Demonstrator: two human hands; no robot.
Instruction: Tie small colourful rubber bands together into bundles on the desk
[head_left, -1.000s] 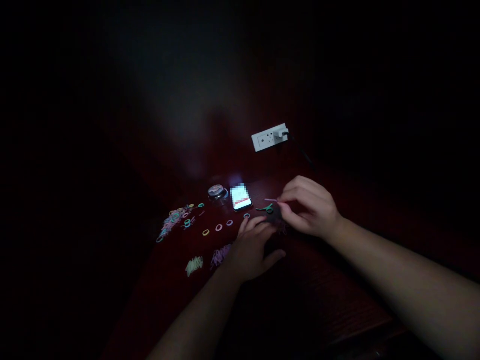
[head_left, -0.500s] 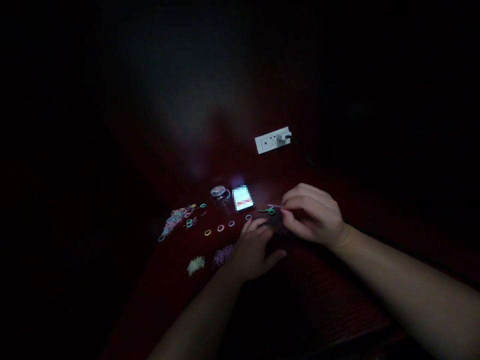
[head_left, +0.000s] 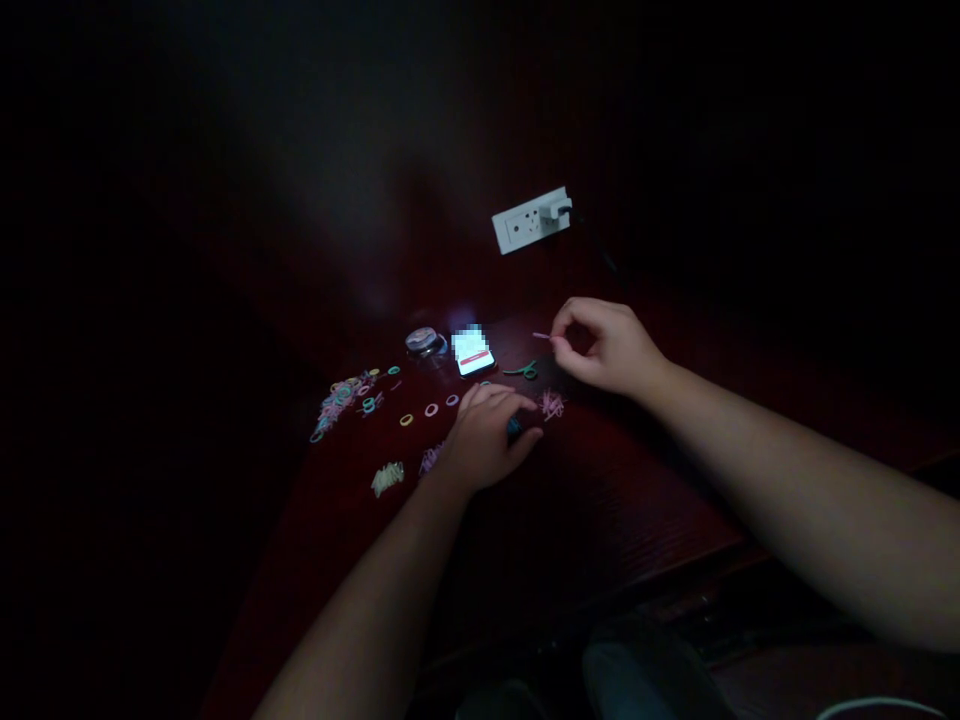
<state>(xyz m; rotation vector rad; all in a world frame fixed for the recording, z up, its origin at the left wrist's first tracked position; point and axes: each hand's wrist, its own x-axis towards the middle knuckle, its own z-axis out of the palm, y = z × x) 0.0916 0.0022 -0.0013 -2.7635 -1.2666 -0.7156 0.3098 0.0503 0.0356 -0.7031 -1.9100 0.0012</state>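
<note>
Between the pinched thumb and finger of my right hand (head_left: 604, 345) is a small pink band (head_left: 541, 336), raised over the dark red table (head_left: 600, 490). Just left of that hand lie green bands (head_left: 529, 370). My left hand (head_left: 491, 435) rests palm down with its fingers apart, partly covering a purple pile (head_left: 431, 458) and some blue bands (head_left: 514, 427). A pink pile (head_left: 552, 404) lies right of its fingertips. Single yellow (head_left: 406, 420), pink (head_left: 431, 410) and purple (head_left: 452, 400) bands form a row beyond it.
A lit phone (head_left: 474, 352) stands beside a round clear container (head_left: 425, 343). Mixed bands (head_left: 343, 400) are heaped at the left, and a pale yellow pile (head_left: 388, 478) lies nearer. A white socket (head_left: 532, 220) with a plug is on the wall.
My right hand has moved away from the green bands with the pink band, uncovering the pink pile. The view has tilted down, so the table sits higher.
</note>
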